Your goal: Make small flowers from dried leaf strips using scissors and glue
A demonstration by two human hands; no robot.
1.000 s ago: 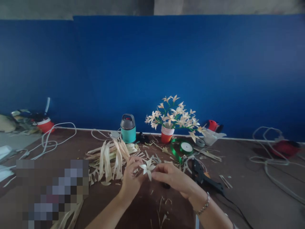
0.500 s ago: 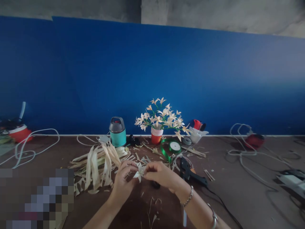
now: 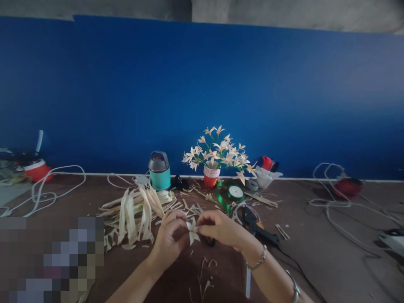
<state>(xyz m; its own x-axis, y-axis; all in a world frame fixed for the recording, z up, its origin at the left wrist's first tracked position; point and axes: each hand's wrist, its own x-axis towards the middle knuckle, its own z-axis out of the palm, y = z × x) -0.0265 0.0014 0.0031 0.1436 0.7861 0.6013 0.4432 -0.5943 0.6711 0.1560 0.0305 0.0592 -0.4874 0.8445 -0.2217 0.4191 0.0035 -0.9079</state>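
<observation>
Between my two hands is a small pale flower (image 3: pixel 192 232) with pointed petals, made of dried husk. My left hand (image 3: pixel 173 235) pinches it from the left, thumb and fingers curled around its base. The fingertips of my right hand (image 3: pixel 217 227) are closed at the flower's right side, touching a petal or its centre; exactly what they grip is too small to tell. Left of my hands lies a heap of dried husk strips (image 3: pixel 132 214). Just right of my right hand rests a black glue gun (image 3: pixel 259 227).
Behind my hands, a bouquet of husk flowers (image 3: pixel 224 153) stands in a stack of paper cups (image 3: pixel 211 176). Nearby are a green ribbon roll (image 3: pixel 235 192), a teal lidded container (image 3: pixel 159 174) and a white cup (image 3: pixel 264 177). Cables (image 3: pixel 331 204) and husk scraps lie on the brown table (image 3: pixel 303 261).
The view has shifted slightly, so everything sits a little further right. The flower has turned a bit between my fingers, and both hands keep hold near it.
</observation>
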